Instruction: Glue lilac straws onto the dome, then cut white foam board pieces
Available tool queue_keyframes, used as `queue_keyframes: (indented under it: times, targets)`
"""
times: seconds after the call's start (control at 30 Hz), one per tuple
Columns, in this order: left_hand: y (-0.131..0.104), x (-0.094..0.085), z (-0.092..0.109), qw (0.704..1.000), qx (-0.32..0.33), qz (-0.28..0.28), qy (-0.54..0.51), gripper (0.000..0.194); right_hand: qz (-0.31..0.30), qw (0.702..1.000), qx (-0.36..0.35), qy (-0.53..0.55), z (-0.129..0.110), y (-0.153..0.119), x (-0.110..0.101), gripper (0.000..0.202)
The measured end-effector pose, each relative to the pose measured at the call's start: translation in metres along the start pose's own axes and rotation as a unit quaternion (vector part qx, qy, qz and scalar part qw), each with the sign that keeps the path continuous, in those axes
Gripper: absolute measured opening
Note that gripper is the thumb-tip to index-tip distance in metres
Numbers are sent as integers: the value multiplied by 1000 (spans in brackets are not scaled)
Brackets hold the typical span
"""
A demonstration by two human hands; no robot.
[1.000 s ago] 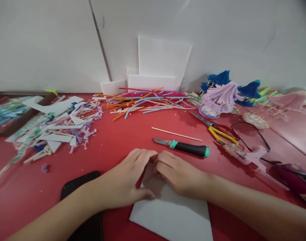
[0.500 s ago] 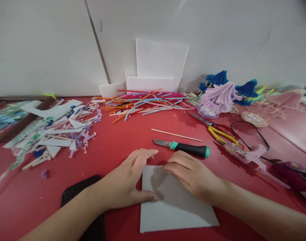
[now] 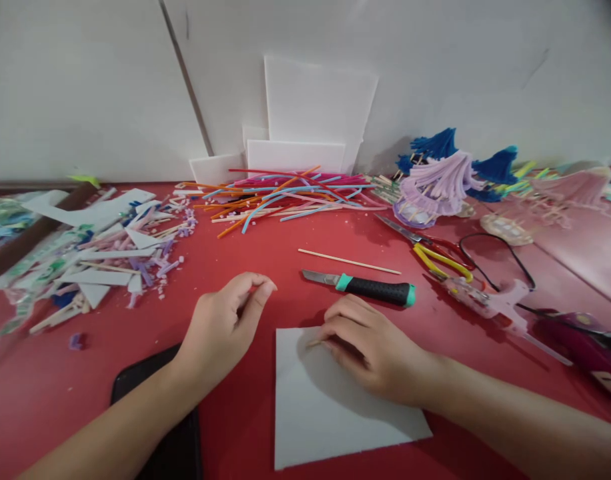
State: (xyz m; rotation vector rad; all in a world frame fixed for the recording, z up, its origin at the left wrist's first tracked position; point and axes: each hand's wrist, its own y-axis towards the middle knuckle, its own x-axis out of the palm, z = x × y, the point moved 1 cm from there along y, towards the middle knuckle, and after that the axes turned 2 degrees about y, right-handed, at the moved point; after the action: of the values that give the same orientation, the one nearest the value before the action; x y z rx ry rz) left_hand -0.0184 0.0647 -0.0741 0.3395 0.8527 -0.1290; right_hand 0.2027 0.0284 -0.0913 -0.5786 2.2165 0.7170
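Note:
My right hand (image 3: 368,347) is over the top of a white foam board square (image 3: 330,427). Its fingers are closed on a short wooden stick (image 3: 313,344), of which just a tip shows. To the left of the board, my left hand (image 3: 230,320) is raised above the red table with thumb and forefinger pinched together; whatever may be between them is too small to make out. A utility knife (image 3: 375,289) with a black and green handle lies beyond the hands, blade out to the left. Behind it lies a thin wooden stick (image 3: 348,261).
A dark phone (image 3: 173,433) lies under my left forearm. Scraps (image 3: 115,257) are piled at left. Colored pipe cleaners (image 3: 285,200) lie by white boards (image 3: 320,100) at the wall. Scissors (image 3: 400,230), yellow-handled pliers (image 3: 438,261), a glue gun (image 3: 485,303) and a lilac model (image 3: 435,187) stand right.
My left hand has lifted off the board, moved left and closed from spread fingers into a pinch. My right hand stays over the board, and the stick tip now shows.

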Motion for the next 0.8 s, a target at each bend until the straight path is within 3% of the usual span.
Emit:
queue_keyframes:
  times: [0.13,0.23,0.37,0.67,0.8]
  targets:
    - [1,1,2,1000,-11,2,4,20,-3,1000,-17,4,-2,0,-1,16]
    - [1,1,4,1000,-2,-27,4,18,-1,1000,-21,-13,-4,-2,-1,17]
    - [0,3,1,996,33,-78,1,22,6,1000,-9,-28,-4,-4,0,18]
    - [-4,10,-3,985,123,-124,4,17,15,1000,10,15,-4,-1,0,13]
    - [-5,9,-4,979,145,-145,-6,26,14,1000,7,18,-4,-1,-1,12]
